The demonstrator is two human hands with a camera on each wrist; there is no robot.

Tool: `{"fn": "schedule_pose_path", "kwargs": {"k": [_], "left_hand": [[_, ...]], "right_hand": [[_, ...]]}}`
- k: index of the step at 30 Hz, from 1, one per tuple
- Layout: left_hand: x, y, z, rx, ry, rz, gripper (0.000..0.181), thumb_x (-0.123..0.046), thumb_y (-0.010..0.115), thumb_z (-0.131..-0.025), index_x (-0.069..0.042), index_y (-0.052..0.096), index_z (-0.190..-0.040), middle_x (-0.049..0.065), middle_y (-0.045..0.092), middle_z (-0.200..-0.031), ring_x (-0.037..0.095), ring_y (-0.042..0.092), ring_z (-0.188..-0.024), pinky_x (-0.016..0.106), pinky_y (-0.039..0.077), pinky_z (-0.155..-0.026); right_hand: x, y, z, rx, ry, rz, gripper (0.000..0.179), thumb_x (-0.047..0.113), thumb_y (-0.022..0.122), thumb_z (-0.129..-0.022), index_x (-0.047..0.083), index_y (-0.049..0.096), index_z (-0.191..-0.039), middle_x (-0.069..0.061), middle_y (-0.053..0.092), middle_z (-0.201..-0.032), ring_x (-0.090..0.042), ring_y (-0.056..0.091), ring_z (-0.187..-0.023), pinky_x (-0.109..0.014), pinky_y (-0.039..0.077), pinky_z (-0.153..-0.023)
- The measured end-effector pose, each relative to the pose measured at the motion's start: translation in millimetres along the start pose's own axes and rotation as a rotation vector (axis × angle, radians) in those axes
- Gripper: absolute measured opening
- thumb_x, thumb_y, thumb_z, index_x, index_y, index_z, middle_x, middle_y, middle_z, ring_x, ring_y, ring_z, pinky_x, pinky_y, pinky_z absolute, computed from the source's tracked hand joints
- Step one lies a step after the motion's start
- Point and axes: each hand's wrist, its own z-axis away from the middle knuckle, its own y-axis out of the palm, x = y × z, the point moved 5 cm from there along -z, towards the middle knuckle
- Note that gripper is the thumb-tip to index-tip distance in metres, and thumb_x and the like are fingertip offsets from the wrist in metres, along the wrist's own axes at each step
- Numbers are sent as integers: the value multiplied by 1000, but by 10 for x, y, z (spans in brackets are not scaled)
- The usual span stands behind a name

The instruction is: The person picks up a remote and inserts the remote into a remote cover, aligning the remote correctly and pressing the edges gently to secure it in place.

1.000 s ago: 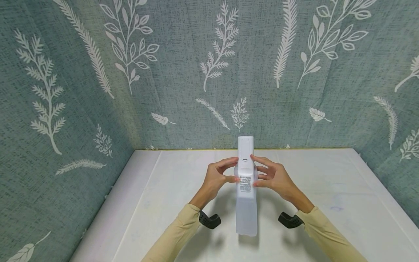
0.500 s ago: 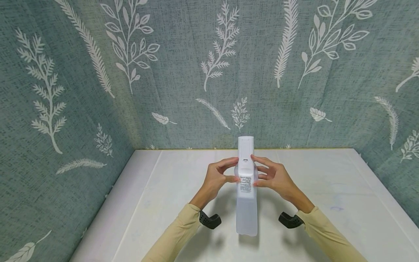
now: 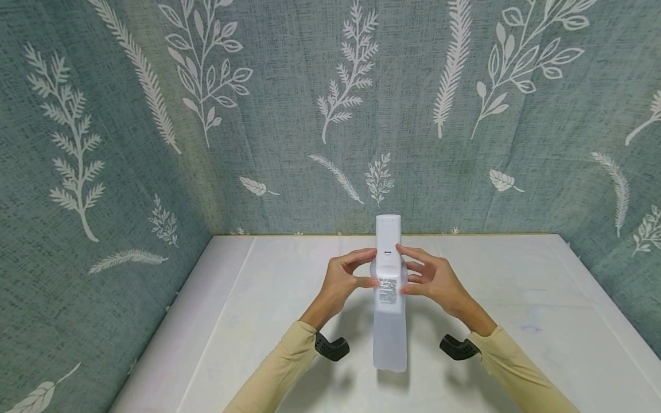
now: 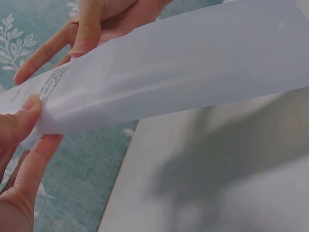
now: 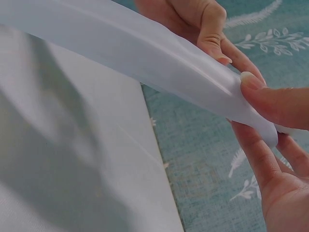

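Between my hands is a long, slim white device [image 3: 388,235] with a small port and a printed label [image 3: 388,291]. A frosted, greyish lower part [image 3: 389,341] reaches down toward me; whether it is a sleeve or part of the body, I cannot tell. My left hand [image 3: 343,278] pinches the left edge with thumb and fingers, and my right hand [image 3: 434,281] does likewise on the right. Up close, the left wrist view shows the frosted surface [image 4: 183,63] and my thumb near the label. The device's far side is hidden.
Below is a white-covered table [image 3: 268,315], with shadows under the hands and device. Green-blue cloth [image 3: 289,115] with white leaf prints stands behind and to the sides. Dark wrist mounts [image 3: 331,347] jut inward from both sleeves.
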Motion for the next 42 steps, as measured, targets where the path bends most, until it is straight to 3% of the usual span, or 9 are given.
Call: {"fn": "schedule_pose_path", "kwargs": {"k": [42], "left_hand": [[16, -22, 24, -14, 9, 3, 56, 18, 75, -66, 0, 65, -119, 11, 60, -125, 22, 55, -118, 33, 49, -94]], "right_hand": [[-49, 10, 1, -9, 21, -24, 76, -9, 75, -73, -2, 42, -141, -7, 43, -142, -21, 53, -119, -36, 53, -87]]}}
